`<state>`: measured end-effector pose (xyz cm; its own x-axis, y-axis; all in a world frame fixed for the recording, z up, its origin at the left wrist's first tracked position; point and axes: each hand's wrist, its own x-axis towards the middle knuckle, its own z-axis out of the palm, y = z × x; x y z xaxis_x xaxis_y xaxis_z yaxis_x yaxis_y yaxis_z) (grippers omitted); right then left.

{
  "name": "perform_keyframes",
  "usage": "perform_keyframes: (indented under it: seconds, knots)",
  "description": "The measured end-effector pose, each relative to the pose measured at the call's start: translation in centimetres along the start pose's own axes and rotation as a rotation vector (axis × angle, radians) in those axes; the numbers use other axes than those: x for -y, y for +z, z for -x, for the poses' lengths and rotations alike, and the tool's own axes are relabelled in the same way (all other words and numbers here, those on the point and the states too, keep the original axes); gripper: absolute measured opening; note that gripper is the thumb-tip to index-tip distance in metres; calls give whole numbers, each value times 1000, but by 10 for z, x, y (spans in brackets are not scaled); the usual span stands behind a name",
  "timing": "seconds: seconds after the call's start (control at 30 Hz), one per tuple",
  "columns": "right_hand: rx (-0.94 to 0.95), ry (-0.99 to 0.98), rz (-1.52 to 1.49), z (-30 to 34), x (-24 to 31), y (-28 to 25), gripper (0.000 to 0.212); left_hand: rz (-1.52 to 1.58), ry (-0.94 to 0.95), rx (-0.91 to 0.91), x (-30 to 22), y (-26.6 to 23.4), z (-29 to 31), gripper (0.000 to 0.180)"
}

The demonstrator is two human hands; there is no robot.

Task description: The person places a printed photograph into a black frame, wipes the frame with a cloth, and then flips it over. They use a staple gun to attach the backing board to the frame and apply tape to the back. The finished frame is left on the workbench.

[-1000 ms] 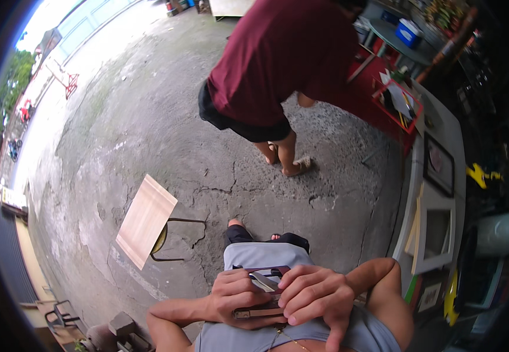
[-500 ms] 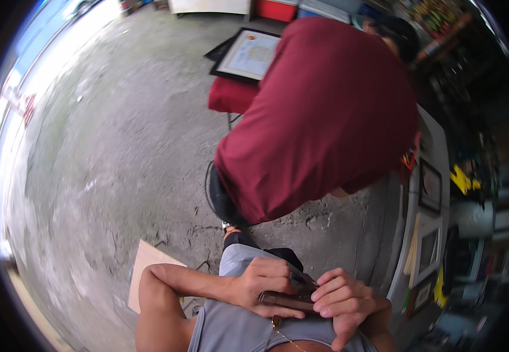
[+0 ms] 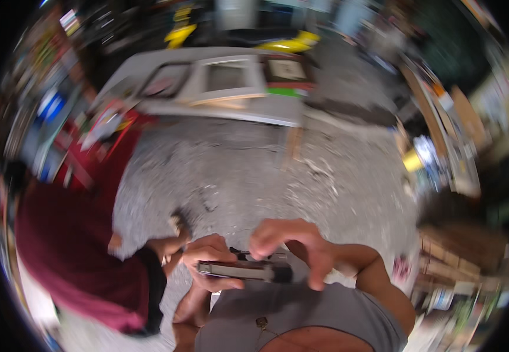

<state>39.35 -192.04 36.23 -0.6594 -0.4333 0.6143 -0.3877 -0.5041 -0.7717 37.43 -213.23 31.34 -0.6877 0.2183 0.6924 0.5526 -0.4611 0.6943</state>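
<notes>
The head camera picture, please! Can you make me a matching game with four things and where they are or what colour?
Things:
1. Handheld object
2. White frame
3. Other person's shirt
4. Pendant

Place or colour:
A. Dark red
B. In front of the grey top
C. In the left hand
D. On the table

Pairs: 1-C, 2-D, 3-A, 4-B

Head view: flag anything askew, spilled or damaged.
Nothing looks plainly spilled or damaged, though blur hides detail. Mildly askew: the pale wood strips on the table seem to jut past the near edge of the white frame. The dark-edged object in the left hand shows no obvious damage.
</notes>
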Motion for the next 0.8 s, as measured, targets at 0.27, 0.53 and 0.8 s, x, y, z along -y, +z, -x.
perform_keyframes:
  seconds: [0.27, 0.53, 0.8]
  knots:
    - [-491, 443, 418, 171, 81, -138, 74, 540, -481, 250, 204, 201, -96, 54]
    - [-815, 453, 405, 261, 165, -342, 87, 685, -674, 337, 393, 426, -203, 58]
    - [-1141, 468, 563, 325, 312, -555, 79, 993, -775, 796, 571, 683, -327, 54]
